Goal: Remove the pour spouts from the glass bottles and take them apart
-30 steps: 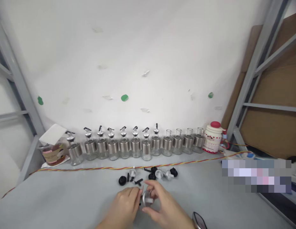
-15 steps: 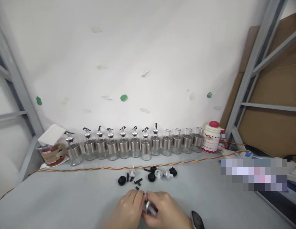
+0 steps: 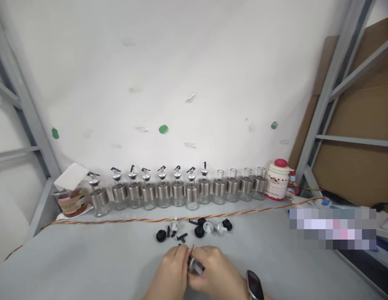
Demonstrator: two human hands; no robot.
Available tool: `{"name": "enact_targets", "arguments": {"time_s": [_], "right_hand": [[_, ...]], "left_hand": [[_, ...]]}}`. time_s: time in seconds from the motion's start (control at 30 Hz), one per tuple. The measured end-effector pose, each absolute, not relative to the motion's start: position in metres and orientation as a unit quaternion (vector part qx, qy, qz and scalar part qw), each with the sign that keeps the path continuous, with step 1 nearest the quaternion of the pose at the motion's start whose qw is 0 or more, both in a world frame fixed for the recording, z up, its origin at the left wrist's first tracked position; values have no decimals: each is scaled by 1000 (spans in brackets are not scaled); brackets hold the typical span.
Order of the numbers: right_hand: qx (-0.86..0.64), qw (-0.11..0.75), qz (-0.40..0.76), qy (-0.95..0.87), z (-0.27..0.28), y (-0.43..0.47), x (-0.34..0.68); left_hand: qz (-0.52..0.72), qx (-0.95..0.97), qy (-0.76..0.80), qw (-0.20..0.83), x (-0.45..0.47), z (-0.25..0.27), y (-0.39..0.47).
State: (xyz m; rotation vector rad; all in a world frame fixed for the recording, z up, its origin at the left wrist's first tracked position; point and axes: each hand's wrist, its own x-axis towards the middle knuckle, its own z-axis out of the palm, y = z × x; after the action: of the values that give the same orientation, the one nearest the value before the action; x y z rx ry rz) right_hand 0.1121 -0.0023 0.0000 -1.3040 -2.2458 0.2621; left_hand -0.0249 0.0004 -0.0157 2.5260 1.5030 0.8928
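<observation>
My left hand (image 3: 171, 270) and my right hand (image 3: 214, 271) meet low in the middle of the view. Between them they grip a silver pourer spout (image 3: 195, 266), partly hidden by the fingers. Both hands are closed round it. Just beyond my fingertips lie loose pourer parts: a black stopper (image 3: 161, 236), small black lever pieces (image 3: 182, 237), another black stopper (image 3: 199, 231), and silver spout caps, one of them (image 3: 208, 227) among the right-hand cluster.
Along the wall stand several glass bottles (image 3: 164, 194) with steel bands, most topped with pourers; those at right have open necks. A twisted red-yellow cord (image 3: 118, 221) crosses the table. A cup (image 3: 71, 203) stands left, a white-red jar (image 3: 276, 181) right.
Both hands stay closed on the pourer spout, which has turned slightly in the fingers. My right wrist has shifted a little up and left, and the view has moved slightly.
</observation>
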Motion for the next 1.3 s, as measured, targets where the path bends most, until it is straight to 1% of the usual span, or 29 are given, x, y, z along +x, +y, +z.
{"name": "enact_targets", "arguments": {"time_s": [0.13,0.23,0.37,0.43,0.53,0.6,0.7,0.73,0.8,0.9,1.07,1.2,1.3], "right_hand": [[-470,274,129,-829,5,-2,113],[-457,277,141,-833,5,0,115],[-441,282,155,-838,6,-3,119],[-435,288,177,-835,9,-6,121],[-434,319,215,-815,16,-7,125],[-447,347,209,-798,21,0,131],[-511,380,158,-754,25,23,154],[-549,377,136,-733,24,32,166],[-630,351,95,-686,21,51,191],[-669,327,76,-664,10,72,224],[-657,303,58,-687,1,74,234],[-638,341,6,-690,14,71,209],[-599,369,5,-711,26,81,181]], "left_hand": [[331,809,480,68,-25,-19,0],[347,795,482,124,-23,-21,0],[387,698,540,268,-32,-16,12],[392,656,568,305,-42,-10,20],[416,618,541,390,-53,-3,28],[416,598,539,423,-55,-3,30],[401,573,578,421,-55,-10,34],[401,564,588,419,-55,-12,36],[406,552,597,418,-56,-17,40],[414,545,596,420,-58,-20,45],[420,543,580,439,-55,-20,46],[432,548,569,435,-56,-16,45],[442,563,561,416,-57,-13,43]]}}
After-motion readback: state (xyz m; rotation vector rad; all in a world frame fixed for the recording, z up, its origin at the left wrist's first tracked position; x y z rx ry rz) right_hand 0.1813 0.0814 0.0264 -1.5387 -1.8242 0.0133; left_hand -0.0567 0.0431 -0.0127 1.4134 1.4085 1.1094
